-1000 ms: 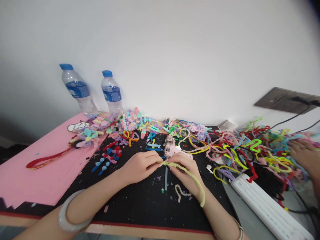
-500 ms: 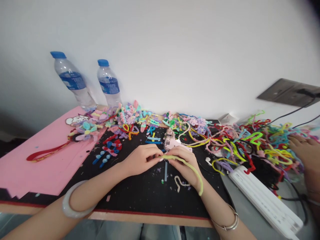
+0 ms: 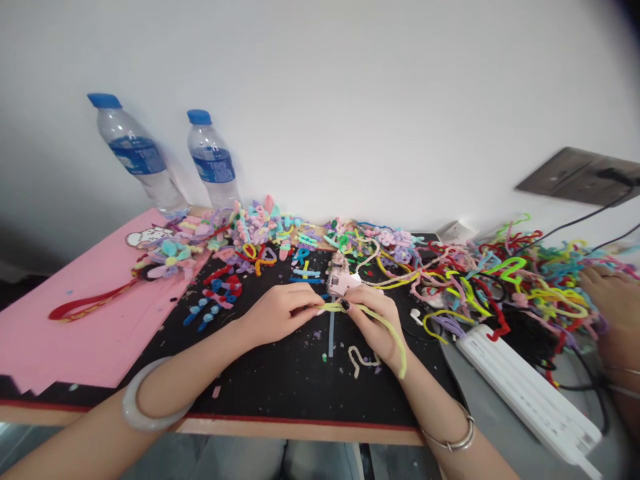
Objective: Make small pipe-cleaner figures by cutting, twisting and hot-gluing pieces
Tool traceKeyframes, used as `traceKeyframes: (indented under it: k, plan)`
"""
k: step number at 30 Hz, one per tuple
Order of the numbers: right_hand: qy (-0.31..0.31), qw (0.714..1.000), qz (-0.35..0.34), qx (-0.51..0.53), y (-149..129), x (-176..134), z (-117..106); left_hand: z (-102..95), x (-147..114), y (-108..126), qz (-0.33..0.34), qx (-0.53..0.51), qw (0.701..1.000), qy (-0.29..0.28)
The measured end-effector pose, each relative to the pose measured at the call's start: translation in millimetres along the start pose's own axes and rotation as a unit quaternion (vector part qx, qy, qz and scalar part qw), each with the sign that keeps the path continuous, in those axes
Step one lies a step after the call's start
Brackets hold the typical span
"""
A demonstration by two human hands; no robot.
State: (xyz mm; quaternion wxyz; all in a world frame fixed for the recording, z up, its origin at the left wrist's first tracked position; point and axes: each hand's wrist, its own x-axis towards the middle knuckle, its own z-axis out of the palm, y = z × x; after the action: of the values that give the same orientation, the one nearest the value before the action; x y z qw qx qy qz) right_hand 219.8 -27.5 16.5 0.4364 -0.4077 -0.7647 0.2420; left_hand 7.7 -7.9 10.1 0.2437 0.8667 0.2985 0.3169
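Note:
A yellow-green pipe cleaner (image 3: 387, 323) runs between my hands, low over the black mat (image 3: 280, 387). My left hand (image 3: 280, 312) pinches its left end between thumb and fingertips. A short way to the right, my right hand (image 3: 373, 317) grips it too, and the loose end curves down over that wrist. Two strands seem to lie side by side between the fingers. Just behind the hands is a pink glue gun (image 3: 341, 277), with a clear glue stick (image 3: 331, 337) on the mat below. A pale bent pipe cleaner (image 3: 356, 360) lies nearby.
Finished fuzzy pieces (image 3: 260, 227) are heaped along the wall, and tangled pipe cleaners (image 3: 465, 280) fill the right. Another person's hand (image 3: 610, 293) rests there. A white power strip (image 3: 530, 393), pink sheets (image 3: 95, 307) and two water bottles (image 3: 213, 163) stand around the mat.
My right hand has shifted its grip slightly along the pipe cleaner, its thumb now on top, and a little more strand shows between the hands. The view has tilted slightly.

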Motion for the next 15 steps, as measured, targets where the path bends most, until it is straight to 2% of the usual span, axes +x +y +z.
traceKeyframes:
  k: [9,15]
  plan:
    - [-0.005,1.0,0.018,0.01,2.2,-1.2,-0.7,-0.3,0.2,-0.8,0.029,0.004,0.999,0.023]
    - [0.0,1.0,0.009,0.025,4.5,-1.4,1.4,-0.5,1.3,-0.8,-0.011,-0.004,1.0,0.006]
